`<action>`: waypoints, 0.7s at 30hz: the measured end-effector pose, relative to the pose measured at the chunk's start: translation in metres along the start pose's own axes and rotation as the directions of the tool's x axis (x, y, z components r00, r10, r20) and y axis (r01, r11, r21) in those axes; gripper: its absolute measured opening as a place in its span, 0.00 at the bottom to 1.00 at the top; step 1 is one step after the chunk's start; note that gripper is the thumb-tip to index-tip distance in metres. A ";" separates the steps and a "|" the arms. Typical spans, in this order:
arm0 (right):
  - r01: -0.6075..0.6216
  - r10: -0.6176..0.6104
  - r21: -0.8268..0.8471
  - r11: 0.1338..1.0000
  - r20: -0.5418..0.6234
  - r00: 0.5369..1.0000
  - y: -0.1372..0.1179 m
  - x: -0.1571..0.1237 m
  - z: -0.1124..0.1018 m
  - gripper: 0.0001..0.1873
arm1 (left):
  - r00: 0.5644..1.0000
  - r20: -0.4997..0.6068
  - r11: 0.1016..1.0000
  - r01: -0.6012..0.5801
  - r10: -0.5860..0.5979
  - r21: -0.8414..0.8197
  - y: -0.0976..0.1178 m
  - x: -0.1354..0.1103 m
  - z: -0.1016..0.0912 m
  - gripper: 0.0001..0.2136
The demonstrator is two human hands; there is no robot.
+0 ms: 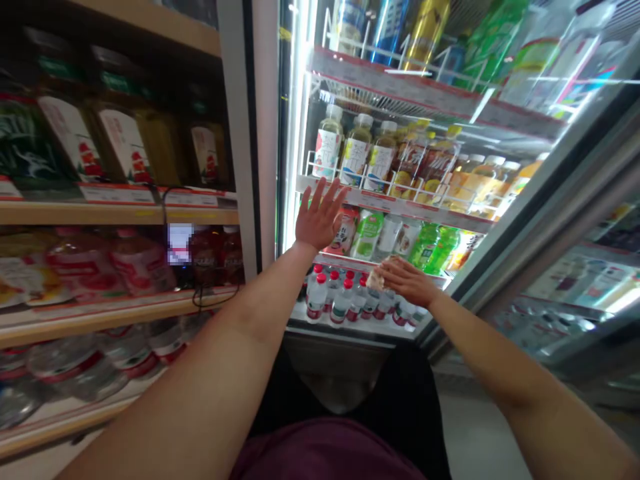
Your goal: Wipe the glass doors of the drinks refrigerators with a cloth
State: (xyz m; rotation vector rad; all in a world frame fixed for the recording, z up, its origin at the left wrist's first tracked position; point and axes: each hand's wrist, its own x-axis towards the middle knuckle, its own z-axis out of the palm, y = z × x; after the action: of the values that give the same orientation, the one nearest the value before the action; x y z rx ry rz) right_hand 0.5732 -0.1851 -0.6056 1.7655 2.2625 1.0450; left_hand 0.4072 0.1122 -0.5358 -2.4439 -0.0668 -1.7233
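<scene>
My left hand (320, 215) is raised with its fingers spread, holding nothing. It is at the left side of the lit cooler, in front of the shelf rail (370, 200) under the tea bottles (355, 150). My right hand (409, 279) is closed on a crumpled whitish cloth (376, 277), lower and further right. The cloth is in front of the edge of a lower shelf, above the red-capped water bottles (340, 300). My right fingers partly cover it. Whether either hand touches the shelves I cannot tell.
Green and white drinks (369, 233) line the shelf behind my hands. The cooler door (530, 187) stands open on the right. To the left, wooden shelves (120, 213) hold large bottles, and a cable (200, 300) hangs near a small lit screen (180, 243).
</scene>
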 end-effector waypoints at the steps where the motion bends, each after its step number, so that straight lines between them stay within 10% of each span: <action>1: -0.018 0.018 0.004 1.000 -0.010 1.000 0.009 0.004 -0.010 0.25 | 1.000 -0.008 1.000 -0.002 0.002 0.004 0.000 0.000 0.000 0.27; 13: -0.240 0.133 -0.339 0.909 -0.310 0.941 0.105 0.046 -0.111 0.12 | 0.998 -0.049 0.999 -0.044 0.046 0.030 -0.003 -0.001 0.006 0.29; 21: -0.475 0.320 -0.329 0.816 -0.427 0.846 0.138 0.068 -0.152 0.24 | 0.994 -0.078 0.995 -0.066 0.072 0.074 -0.004 -0.002 0.009 0.32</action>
State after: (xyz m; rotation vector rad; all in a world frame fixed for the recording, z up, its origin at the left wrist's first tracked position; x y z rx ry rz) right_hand 0.5950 -0.1808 -0.3900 2.0205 1.6245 1.9095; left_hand 0.4139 0.1178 -0.5406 -2.2956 -0.0336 -1.7568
